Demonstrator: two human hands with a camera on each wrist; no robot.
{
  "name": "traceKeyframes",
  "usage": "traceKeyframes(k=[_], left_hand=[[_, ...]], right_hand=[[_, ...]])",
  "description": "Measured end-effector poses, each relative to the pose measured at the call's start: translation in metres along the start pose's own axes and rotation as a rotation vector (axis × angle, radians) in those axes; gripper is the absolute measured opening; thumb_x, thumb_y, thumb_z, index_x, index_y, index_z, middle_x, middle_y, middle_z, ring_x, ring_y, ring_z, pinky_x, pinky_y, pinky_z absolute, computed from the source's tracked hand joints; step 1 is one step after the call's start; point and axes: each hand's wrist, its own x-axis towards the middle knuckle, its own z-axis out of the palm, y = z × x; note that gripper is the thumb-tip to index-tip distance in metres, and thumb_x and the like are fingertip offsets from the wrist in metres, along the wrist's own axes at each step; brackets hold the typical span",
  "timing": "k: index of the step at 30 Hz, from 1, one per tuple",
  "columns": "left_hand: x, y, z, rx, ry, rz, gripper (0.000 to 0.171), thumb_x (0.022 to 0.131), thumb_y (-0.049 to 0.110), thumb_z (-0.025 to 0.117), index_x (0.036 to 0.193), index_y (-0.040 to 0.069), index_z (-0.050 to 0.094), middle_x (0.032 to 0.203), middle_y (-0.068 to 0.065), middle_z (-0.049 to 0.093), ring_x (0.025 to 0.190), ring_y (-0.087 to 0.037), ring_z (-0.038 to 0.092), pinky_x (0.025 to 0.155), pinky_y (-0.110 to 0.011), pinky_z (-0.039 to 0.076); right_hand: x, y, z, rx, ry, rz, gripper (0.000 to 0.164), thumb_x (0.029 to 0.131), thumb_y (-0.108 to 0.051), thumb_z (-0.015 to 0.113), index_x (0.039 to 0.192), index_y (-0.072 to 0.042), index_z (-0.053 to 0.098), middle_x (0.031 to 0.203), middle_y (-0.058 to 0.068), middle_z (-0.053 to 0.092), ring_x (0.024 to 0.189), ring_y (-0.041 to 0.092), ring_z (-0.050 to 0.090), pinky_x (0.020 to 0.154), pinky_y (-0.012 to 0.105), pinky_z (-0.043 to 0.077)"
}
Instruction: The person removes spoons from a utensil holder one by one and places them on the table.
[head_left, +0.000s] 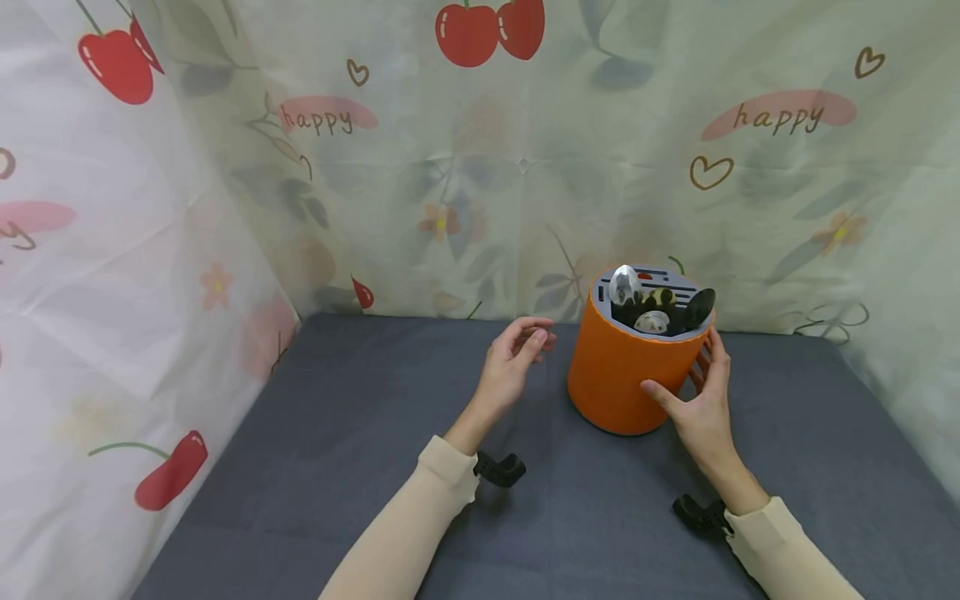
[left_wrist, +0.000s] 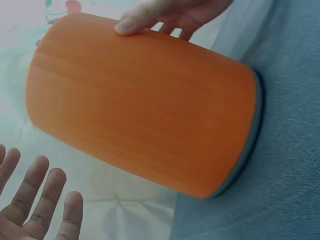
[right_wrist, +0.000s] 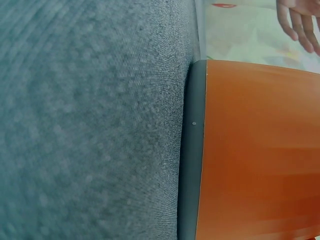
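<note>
An orange cylindrical utensil holder [head_left: 626, 375] stands upright on the table. Its grey top has slots along the back and an opening in front, where a shiny spoon head [head_left: 624, 285], a dark spoon-shaped head [head_left: 701, 308] and other utensil ends stick up. My right hand [head_left: 705, 417] grips the holder's right side, thumb on the front and fingers round toward the back. To the left of the holder, my left hand [head_left: 506, 367] hovers with loosely bent fingers and holds nothing. The left wrist view shows a gap between its fingers [left_wrist: 52, 192] and the orange wall.
A dark grey cloth covers the table [head_left: 360, 467]. Behind it hangs a pale printed curtain [head_left: 525, 208], close to the holder's back, and another curtain side [head_left: 112, 292] borders the left. Black wrist mounts [head_left: 501, 470] sit on both sleeves.
</note>
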Motion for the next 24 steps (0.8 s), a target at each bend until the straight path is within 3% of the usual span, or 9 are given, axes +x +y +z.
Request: traceKeyframes(k=[13, 24], left_hand=[[0.02, 0.016, 0.0, -0.031, -0.006, 0.035, 0.03, 0.111, 0.02, 0.054, 0.132, 0.002, 0.065, 0.117, -0.02, 0.071, 0.11, -0.039, 0.067, 0.087, -0.032, 0.058], [0.03, 0.02, 0.002, -0.072, -0.029, 0.034, 0.032, 0.111, 0.019, 0.054, 0.134, -0.002, 0.062, 0.119, -0.026, 0.068, 0.111, -0.04, 0.067, 0.093, -0.04, 0.059]], right_hand=[[0.001, 0.001, 0.0, 0.008, -0.001, -0.019, 0.107, 0.092, -0.005, 0.079, 0.167, -0.034, 0.008, 0.168, -0.004, 0.013, 0.15, 0.029, 0.026, 0.121, 0.032, 0.026], [0.0, 0.001, -0.001, 0.004, -0.003, -0.018, 0.107, 0.093, -0.006, 0.079, 0.167, -0.033, 0.007, 0.168, -0.003, 0.013, 0.151, 0.029, 0.026, 0.123, 0.032, 0.025]])
